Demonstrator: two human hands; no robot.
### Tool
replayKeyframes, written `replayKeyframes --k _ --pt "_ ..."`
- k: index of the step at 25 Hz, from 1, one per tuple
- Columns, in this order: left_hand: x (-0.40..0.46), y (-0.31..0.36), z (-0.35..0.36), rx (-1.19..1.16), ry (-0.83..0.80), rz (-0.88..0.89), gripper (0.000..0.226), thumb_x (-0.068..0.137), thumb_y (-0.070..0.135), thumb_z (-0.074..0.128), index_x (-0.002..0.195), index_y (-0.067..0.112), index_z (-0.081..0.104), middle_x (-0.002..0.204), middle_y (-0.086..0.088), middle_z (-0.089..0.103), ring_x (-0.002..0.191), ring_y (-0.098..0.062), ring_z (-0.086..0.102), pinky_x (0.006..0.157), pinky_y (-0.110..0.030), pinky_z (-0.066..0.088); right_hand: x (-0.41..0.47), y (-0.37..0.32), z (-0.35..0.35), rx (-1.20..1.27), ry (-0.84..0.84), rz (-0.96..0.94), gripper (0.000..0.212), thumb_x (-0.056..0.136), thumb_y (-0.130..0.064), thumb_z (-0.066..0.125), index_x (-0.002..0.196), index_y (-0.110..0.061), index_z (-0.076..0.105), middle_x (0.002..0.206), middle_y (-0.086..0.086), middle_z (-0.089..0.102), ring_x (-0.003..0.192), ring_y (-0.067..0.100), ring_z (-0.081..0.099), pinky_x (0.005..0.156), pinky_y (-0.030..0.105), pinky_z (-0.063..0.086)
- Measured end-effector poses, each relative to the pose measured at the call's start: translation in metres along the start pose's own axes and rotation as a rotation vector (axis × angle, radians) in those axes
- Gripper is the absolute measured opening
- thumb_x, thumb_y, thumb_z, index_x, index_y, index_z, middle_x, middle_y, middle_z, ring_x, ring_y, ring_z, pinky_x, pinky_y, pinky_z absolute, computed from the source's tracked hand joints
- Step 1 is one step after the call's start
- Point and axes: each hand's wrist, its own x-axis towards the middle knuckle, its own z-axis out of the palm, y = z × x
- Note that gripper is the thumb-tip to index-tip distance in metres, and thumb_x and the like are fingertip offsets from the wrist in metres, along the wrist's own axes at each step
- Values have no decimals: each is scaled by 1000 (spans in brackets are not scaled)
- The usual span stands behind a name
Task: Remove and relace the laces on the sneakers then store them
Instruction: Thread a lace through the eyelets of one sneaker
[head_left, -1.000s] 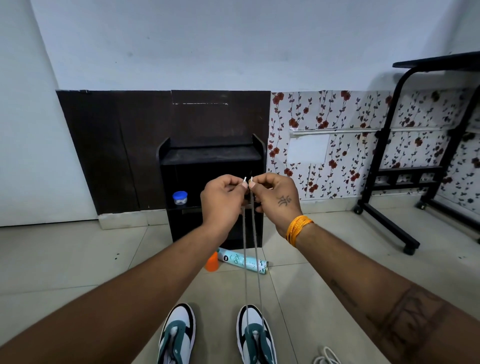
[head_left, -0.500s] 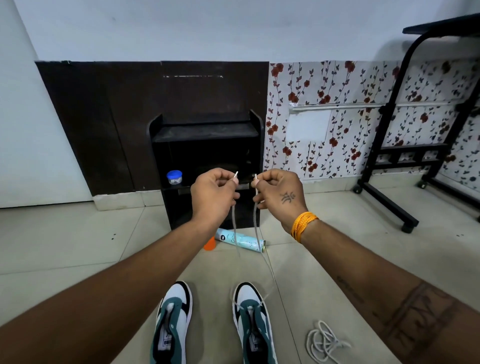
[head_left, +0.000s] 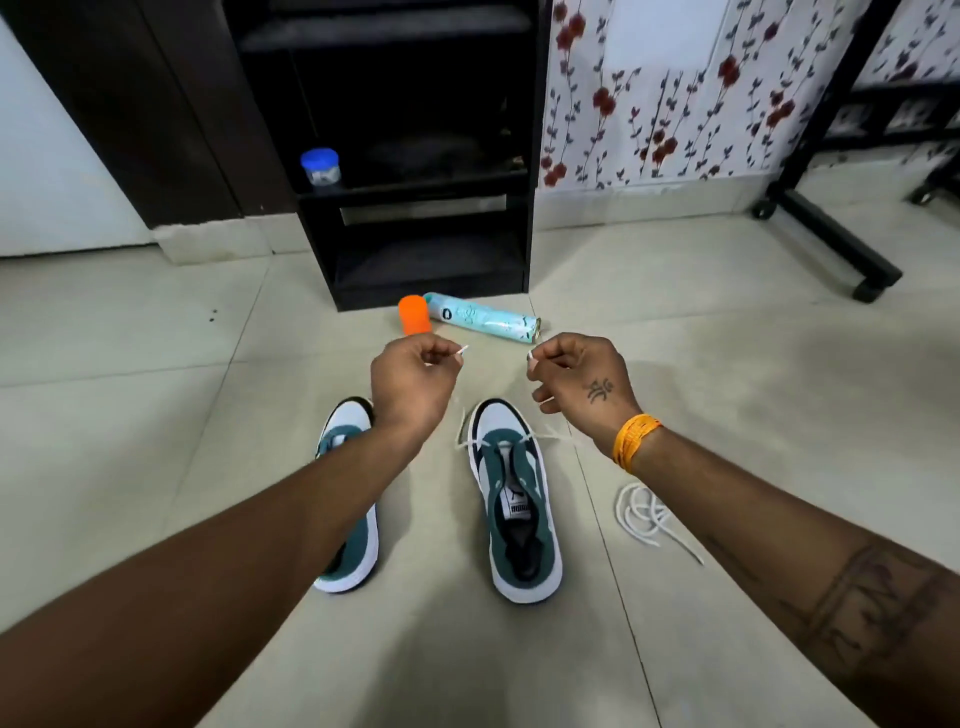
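Note:
Two white and teal sneakers stand side by side on the tiled floor. The right sneaker has a white lace threaded through its front eyelets. My left hand pinches one tip of that lace above the left sneaker. My right hand pinches the other tip above the right sneaker's toe. The lace hangs slack down to the shoe. My left forearm hides much of the left sneaker. A second loose white lace lies in a heap on the floor right of the right sneaker.
A black shoe rack stands against the wall ahead, with a blue-lidded jar on a shelf. A teal spray can with an orange cap lies before it. A black wheeled stand is at the right.
Both hands have dropped from chest height to just above the sneakers and moved apart. The lace went from taut to slack. The view tilted down.

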Motion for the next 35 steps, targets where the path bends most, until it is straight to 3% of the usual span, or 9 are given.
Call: replayKeyframes --k 3,7,11,17,20,23,26,29,35 --pt "-16 -46 10 103 -56 -92 9 81 19 75 75 25 73 68 8 71 73 -23 74 73 -47 63 -5 37 6 -42 -19 54 9 90 0 67 91 -6 74 85 16 73 61 23 67 59 35 62" --pt "-30 -86 19 327 -92 -130 15 79 15 71 69 27 69 65 10 71 67 -17 71 65 -32 59 -14 77 21 -108 -32 113 16 88 3 66 87 -9 76 75 8 73 59 18 67 59 32 61" --pt "-45 -102 23 533 -245 -176 15 79 20 66 68 28 73 71 9 73 73 -20 71 66 -29 58 -19 100 29 -117 -20 141 18 87 1 65 85 -13 77 71 2 72 57 14 66 56 27 56" --pt "-82 -71 37 264 -136 -48 16 94 32 66 96 22 79 93 9 76 83 -11 68 68 -15 45 -18 109 32 -80 18 139 15 87 -1 66 84 -11 76 68 -1 70 55 11 64 56 26 53" --pt "-96 -67 48 269 -177 -37 23 85 33 70 105 23 75 105 5 72 92 -18 68 85 -32 54 -16 115 35 -95 32 107 16 85 -4 68 81 -18 76 69 -4 72 62 12 67 65 30 55" --pt "-94 -68 54 364 -187 -43 35 81 29 67 115 22 72 116 -1 67 104 -23 65 90 -37 54 -17 118 40 -133 38 95 17 82 -10 73 79 -26 77 77 -4 76 72 15 73 76 37 61" --pt "-89 -68 57 396 -175 -42 31 84 28 65 114 23 72 115 0 70 105 -24 67 87 -35 54 -17 119 41 -174 30 58 21 82 -9 75 76 -29 76 81 -5 78 79 12 74 85 37 62" --pt "-83 -69 56 374 -130 -59 21 92 29 65 108 23 76 108 4 75 101 -21 69 79 -28 48 -18 114 42 -244 27 2 17 84 -8 73 79 -23 78 79 -7 77 77 7 72 80 29 59" --pt "-77 -77 57 204 -64 -142 21 95 25 63 106 25 81 102 6 79 95 -18 72 84 -32 55 -17 114 47 -566 -2 -279 11 80 -8 69 82 -16 77 87 2 66 81 20 64 74 33 50"
